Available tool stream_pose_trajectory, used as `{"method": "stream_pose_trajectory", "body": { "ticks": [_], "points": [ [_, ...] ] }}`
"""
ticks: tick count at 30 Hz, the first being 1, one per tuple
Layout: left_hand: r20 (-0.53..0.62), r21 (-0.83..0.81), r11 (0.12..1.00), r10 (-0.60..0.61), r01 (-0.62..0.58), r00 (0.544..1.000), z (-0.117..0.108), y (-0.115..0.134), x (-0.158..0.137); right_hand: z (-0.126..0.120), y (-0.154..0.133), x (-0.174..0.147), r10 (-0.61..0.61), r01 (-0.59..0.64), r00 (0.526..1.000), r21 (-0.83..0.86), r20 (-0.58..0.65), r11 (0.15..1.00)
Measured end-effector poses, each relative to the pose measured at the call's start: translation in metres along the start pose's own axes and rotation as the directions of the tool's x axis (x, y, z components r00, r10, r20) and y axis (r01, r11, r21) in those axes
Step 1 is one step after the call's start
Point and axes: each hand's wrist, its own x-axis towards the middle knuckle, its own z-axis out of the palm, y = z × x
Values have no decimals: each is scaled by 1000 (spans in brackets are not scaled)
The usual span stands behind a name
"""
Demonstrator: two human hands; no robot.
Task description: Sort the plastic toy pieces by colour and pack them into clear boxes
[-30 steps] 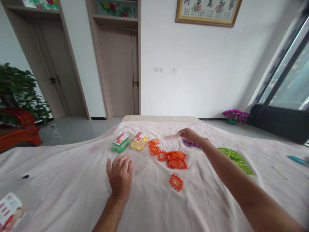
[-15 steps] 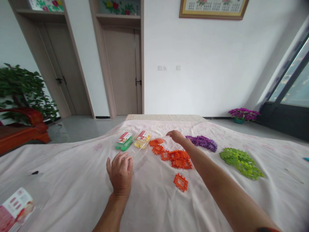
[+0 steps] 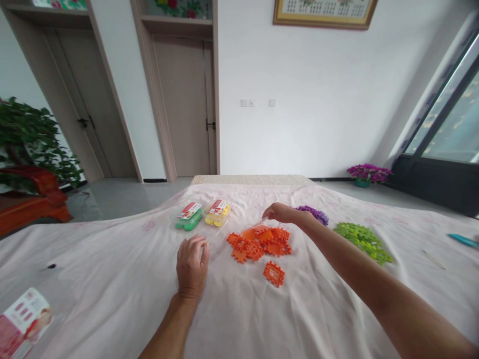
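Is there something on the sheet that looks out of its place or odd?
Mostly no. One orange piece lies alone, apart from the orange pile and nearer the camera. The purple pile and light green pile stay grouped. A small dark speck marks the sheet at left.

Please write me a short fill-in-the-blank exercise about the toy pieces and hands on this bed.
1. The pile of plastic pieces just below the right hand is coloured ____.
2. The left hand rests on the pale ____ that covers the bed.
3. Beside the green packet lies a packet of ____ pieces.
4. Between the orange pile and the light green pile, behind the right wrist, lies a ____ pile.

Missing words: orange; sheet; yellow; purple
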Motion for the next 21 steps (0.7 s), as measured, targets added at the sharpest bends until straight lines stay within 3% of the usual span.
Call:
{"method": "stream_pose_trajectory", "body": {
  "ticks": [4, 7, 10, 13, 17, 19, 21],
  "points": [
    [83, -89, 995, 55, -48, 995, 4, 7, -3, -10, -2, -32, 122, -123, 975, 6, -187, 992],
    [160, -136, 987, 107, -86, 981, 6, 17, -5, -11, -2, -53, 266, -330, 893, -127, -362, 935],
    [235, -185, 976, 160, -117, 959, 7, 28, -6, -1, -8, -69, 346, -456, 847, -219, -404, 863],
    [271, -225, 963, 210, -150, 939, 9, 35, -6, 15, -22, -81, 339, -438, 875, -266, -344, 859],
    [203, -186, 975, 162, -124, 966, 10, 33, -4, 22, -43, -97, 287, -364, 919, -299, -271, 882],
    [139, -141, 985, 115, -95, 984, 8, 28, -3, 15, -51, -104, 294, -375, 910, -281, -293, 883],
    [67, -87, 994, 67, -61, 996, 5, 19, -1, 7, -57, -109, 319, -419, 869, -222, -378, 880]
  ]
}}
